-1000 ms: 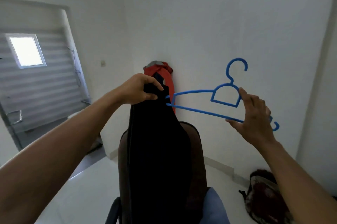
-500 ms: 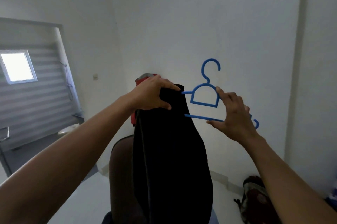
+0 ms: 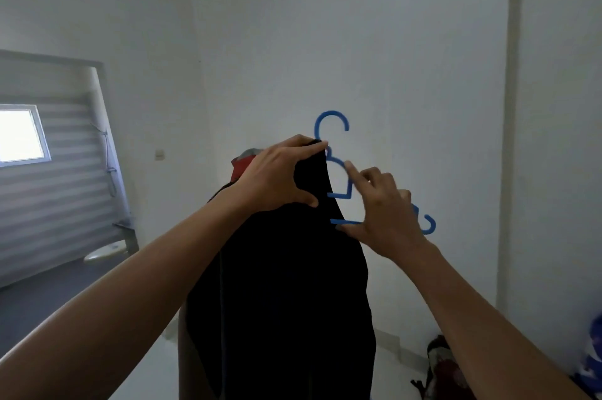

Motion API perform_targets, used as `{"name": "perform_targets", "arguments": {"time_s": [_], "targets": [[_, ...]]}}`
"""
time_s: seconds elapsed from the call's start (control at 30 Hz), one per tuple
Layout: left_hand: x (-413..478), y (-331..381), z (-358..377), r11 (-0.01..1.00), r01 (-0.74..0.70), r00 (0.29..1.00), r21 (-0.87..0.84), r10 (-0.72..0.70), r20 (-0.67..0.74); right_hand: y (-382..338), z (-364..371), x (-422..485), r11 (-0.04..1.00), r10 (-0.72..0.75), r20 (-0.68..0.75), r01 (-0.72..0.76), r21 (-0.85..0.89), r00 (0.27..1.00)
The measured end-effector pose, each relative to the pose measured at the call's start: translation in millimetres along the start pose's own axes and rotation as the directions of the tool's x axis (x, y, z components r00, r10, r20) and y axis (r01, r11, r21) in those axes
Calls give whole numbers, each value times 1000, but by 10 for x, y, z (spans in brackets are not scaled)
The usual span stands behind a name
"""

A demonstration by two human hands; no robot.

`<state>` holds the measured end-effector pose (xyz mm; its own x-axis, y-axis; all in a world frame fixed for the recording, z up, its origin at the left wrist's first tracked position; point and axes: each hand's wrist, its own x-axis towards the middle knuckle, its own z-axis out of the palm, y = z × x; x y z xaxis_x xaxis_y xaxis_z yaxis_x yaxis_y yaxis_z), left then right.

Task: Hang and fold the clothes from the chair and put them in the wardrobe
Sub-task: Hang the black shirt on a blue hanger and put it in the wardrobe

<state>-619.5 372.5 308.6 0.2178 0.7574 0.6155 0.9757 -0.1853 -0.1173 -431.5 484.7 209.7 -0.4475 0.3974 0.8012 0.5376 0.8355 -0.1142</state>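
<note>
A black garment (image 3: 280,295) hangs long and dark in the middle of the view. My left hand (image 3: 277,176) grips its top edge, held up at chest height. A blue plastic hanger (image 3: 332,125) stands upright just right of that hand; its left arm is hidden inside the garment. My right hand (image 3: 384,213) pinches the hanger's lower bar and right arm, with the small end hook (image 3: 428,225) sticking out past my fingers. A red cloth (image 3: 242,165) shows behind my left hand. The chair is mostly hidden behind the garment.
White walls meet in a corner straight ahead. An open doorway (image 3: 65,171) on the left shows a room with a bright window (image 3: 19,135). A dark patterned bag (image 3: 446,370) lies on the pale floor at lower right, beside a blue-and-white item (image 3: 593,354) at the frame edge.
The hanger has slid left into the top of the black garment, so most of its left arm is now covered. Both hands have drawn closer together and the view has tilted upward.
</note>
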Motion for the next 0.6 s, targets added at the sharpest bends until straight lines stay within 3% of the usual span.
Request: {"name": "perform_targets", "arguments": {"time_s": [0.23, 0.4, 0.6], "targets": [[-60, -33, -138, 970, -91, 995, 226, 81, 53, 219, -88, 112, 962, 124, -10, -118, 247, 992], [-51, -72, -95, 876, -75, 997, 476, 80, 11, 97, -56, 215, 964, 93, -54, -76, 255, 994], [-7, -65, -190, 869, -29, 995, 495, 70, -64, 87, -95, 369, 974, 64, -72, -47, 222, 995]]}}
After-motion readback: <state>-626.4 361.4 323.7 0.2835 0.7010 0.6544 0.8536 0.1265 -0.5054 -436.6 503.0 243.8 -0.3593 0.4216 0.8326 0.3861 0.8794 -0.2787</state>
